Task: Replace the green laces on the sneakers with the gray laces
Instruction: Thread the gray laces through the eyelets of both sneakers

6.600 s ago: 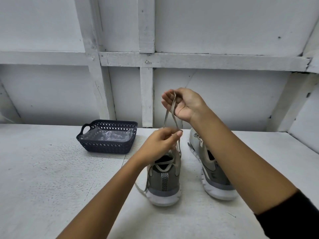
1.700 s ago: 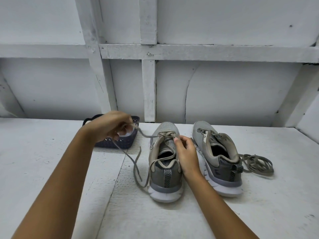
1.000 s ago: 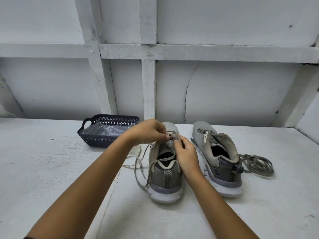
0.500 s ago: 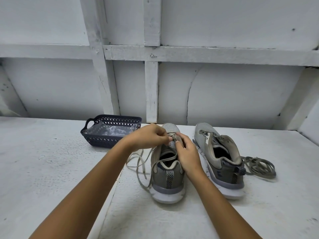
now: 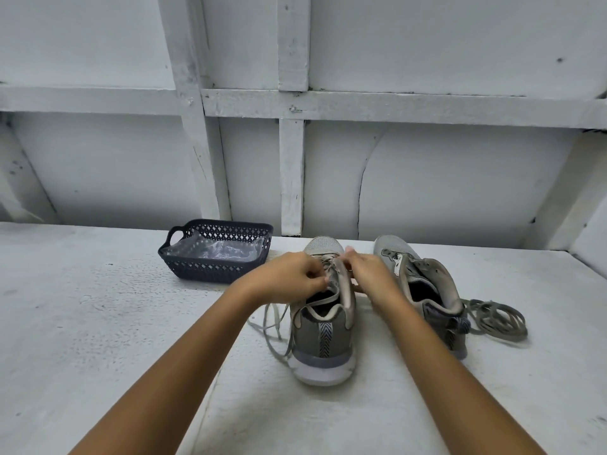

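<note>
Lacing on the left sneaker (image 5: 323,336), at the upper eyelets

Both your hands meet over the throat of the left sneaker. It stands upright on the white table (image 5: 98,323) with its heel toward you and its toe toward the wall.

Your left hand (image 5: 289,279) comes in from the left with its fingers curled. Its thumb and fingertips pinch the gray lace (image 5: 274,323) just above the shoe's opening. Your right hand (image 5: 371,274) sits on the other side, fingers bent down onto the shoe's right eyelet edge and gripping it. Whether a lace end is also caught under those fingers cannot be told from this view. The two hands nearly touch above the tongue.

The gray lace crosses the front of the sneaker beneath your knuckles. Its loose lengths hang off the left side and loop down onto the table beside the sole.

The right sneaker (image 5: 423,290) stands just beside the first and roughly parallel to it, heel toward you, with its collar gaping. Your right forearm crosses in front of its inner side.

A darker, greenish lace (image 5: 496,318) lies in a loose coil on the table, right beside that shoe's heel on its outer side.

A dark blue openwork basket (image 5: 210,270) with a clear plastic lining sits further back on the left, near the wall and apart from both shoes.
</note>
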Demonstrator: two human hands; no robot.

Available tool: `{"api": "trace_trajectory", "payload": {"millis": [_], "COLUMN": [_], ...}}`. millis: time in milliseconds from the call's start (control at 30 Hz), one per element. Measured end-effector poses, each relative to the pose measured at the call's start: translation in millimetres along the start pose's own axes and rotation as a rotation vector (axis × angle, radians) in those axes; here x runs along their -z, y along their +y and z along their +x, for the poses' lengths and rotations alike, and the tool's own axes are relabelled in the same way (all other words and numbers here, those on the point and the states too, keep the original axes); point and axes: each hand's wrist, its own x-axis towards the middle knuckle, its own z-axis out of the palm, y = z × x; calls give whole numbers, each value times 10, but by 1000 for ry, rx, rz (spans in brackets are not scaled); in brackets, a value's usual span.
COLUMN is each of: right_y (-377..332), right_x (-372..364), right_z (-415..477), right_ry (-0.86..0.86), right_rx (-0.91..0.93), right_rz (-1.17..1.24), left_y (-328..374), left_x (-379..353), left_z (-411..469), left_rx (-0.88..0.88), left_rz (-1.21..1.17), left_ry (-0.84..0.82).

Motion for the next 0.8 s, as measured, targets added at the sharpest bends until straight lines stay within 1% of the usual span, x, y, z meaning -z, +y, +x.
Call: {"api": "trace_trajectory", "payload": {"millis": [67, 167, 267, 367, 433, 533, 600, 667, 800], "right_y": [-75, -231, -282, -298, -287, -215, -177, -136, -84], "right_x": [56, 104, 73, 11, -42, -103, -124, -122, -87], "right_z": [83, 133, 247, 291, 297, 346, 396, 445, 465], "right_ry": [-79, -178, -198, -172, -130, -94, -92, -105, -122], "right_rx": [-6, -46, -59, -66, -113, -293, -381, -422, -416], "right_rz": [-125, -211, -300, -341, -250, 115, 254, 280, 271], "left_y": [19, 19, 9, -2, -8, 9, 22, 29, 23], "left_x": [-46, -100, -115, -125, -136, -161, -176, -186, -208], "left_z": [10, 28, 37, 38, 41, 44, 44, 44, 40], "left_rx": [1, 2, -2, 0, -1, -2, -5, -6, -2], "left_rz": [39, 106, 98, 91, 91, 107, 128, 129, 116], "left_ry": [37, 78, 92, 111, 125, 135, 144, 159, 163]}}
